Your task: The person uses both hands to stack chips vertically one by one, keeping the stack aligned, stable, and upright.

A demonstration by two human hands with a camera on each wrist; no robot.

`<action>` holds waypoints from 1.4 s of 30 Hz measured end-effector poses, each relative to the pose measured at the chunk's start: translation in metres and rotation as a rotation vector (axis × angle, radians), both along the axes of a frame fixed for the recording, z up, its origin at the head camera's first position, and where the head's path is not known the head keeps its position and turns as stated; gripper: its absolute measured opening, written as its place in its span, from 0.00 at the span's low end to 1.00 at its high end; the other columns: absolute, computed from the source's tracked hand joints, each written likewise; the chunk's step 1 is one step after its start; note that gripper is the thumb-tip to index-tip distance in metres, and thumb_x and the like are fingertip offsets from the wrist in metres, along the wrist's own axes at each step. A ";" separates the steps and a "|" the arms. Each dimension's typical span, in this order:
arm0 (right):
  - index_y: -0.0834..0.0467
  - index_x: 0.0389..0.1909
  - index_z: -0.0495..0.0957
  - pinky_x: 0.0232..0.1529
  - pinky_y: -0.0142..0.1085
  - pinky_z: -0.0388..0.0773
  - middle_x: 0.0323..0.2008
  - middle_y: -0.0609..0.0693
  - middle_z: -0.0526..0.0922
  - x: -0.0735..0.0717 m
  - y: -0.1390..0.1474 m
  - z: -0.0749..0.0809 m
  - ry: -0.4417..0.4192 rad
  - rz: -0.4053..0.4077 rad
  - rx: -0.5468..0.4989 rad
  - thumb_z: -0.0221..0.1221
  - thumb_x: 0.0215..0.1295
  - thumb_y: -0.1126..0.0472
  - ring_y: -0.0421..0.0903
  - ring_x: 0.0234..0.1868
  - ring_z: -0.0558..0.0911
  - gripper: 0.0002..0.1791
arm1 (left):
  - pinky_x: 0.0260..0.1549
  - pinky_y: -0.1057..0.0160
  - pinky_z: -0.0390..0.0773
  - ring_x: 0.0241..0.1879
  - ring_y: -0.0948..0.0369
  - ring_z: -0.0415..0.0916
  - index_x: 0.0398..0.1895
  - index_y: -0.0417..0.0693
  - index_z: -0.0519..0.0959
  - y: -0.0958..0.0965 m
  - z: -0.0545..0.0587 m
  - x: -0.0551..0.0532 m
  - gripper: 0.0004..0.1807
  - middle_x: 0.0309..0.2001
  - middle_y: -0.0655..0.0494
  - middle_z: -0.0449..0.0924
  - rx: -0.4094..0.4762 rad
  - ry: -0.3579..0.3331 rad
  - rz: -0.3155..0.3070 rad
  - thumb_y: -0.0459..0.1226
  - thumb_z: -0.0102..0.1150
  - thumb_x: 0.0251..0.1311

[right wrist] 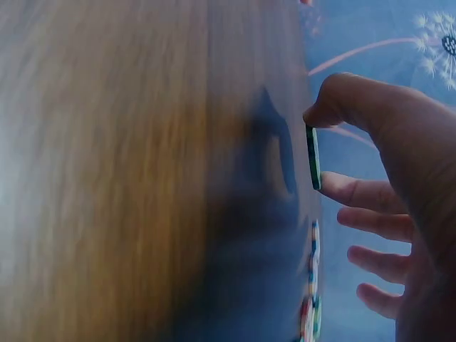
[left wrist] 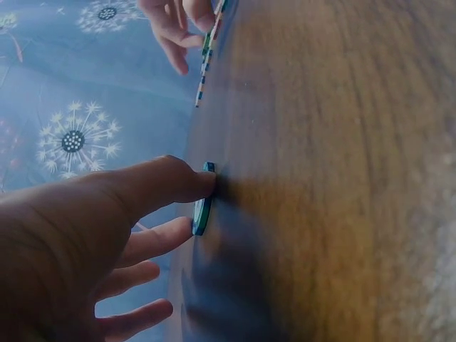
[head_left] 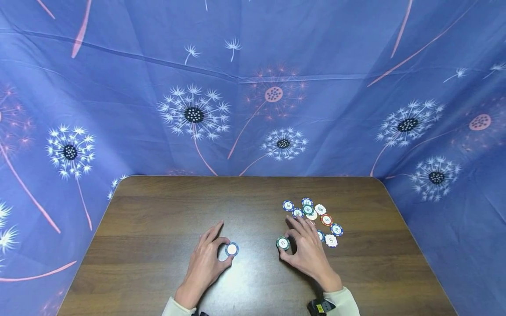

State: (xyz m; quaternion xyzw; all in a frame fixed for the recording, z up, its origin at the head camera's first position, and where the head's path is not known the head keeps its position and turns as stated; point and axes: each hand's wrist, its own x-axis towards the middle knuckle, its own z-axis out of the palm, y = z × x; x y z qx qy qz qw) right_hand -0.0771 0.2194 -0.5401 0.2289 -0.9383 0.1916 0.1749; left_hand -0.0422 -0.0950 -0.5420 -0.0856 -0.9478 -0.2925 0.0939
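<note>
My left hand [head_left: 207, 259] pinches a blue-rimmed poker chip [head_left: 232, 249] between thumb and index finger, at the middle of the table. In the left wrist view this chip [left wrist: 202, 210] looks teal at its edge and sits at the wood, the other fingers spread apart. To the right, my right hand [head_left: 310, 252] pinches a green poker chip [head_left: 282, 243] by its edges with thumb and index finger. The right wrist view shows this chip [right wrist: 313, 158] edge-on, raised off the table. Several loose poker chips lie beyond the right hand, some partly hidden by it.
The loose group includes a red chip [head_left: 326, 220], a white chip [head_left: 331, 240], a blue chip [head_left: 288, 205] and another green chip [head_left: 308, 210] overlapping its neighbours. They lie on a brown wooden table [head_left: 166, 206]. Behind its far edge hangs a blue dandelion-print cloth [head_left: 336, 109].
</note>
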 end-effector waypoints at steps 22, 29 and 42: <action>0.53 0.35 0.84 0.74 0.62 0.67 0.68 0.60 0.81 -0.003 -0.068 0.002 -0.066 0.206 0.061 0.78 0.48 0.47 0.66 0.73 0.74 0.19 | 0.48 0.33 0.84 0.70 0.43 0.73 0.41 0.52 0.90 -0.001 0.001 0.001 0.19 0.77 0.50 0.72 -0.015 -0.026 -0.003 0.41 0.87 0.44; 0.54 0.36 0.85 0.75 0.60 0.66 0.68 0.58 0.81 -0.010 -0.089 0.003 -0.076 0.256 0.100 0.77 0.50 0.46 0.63 0.74 0.74 0.20 | 0.52 0.35 0.83 0.70 0.42 0.73 0.41 0.51 0.90 -0.002 0.003 -0.001 0.20 0.77 0.49 0.72 -0.037 -0.026 -0.013 0.42 0.87 0.44; 0.55 0.36 0.85 0.76 0.60 0.65 0.69 0.60 0.81 -0.026 -0.104 0.005 -0.080 0.281 0.138 0.76 0.52 0.45 0.64 0.74 0.74 0.20 | 0.56 0.39 0.82 0.69 0.44 0.74 0.41 0.51 0.90 -0.001 0.004 -0.013 0.19 0.75 0.47 0.74 -0.076 -0.010 -0.046 0.44 0.86 0.44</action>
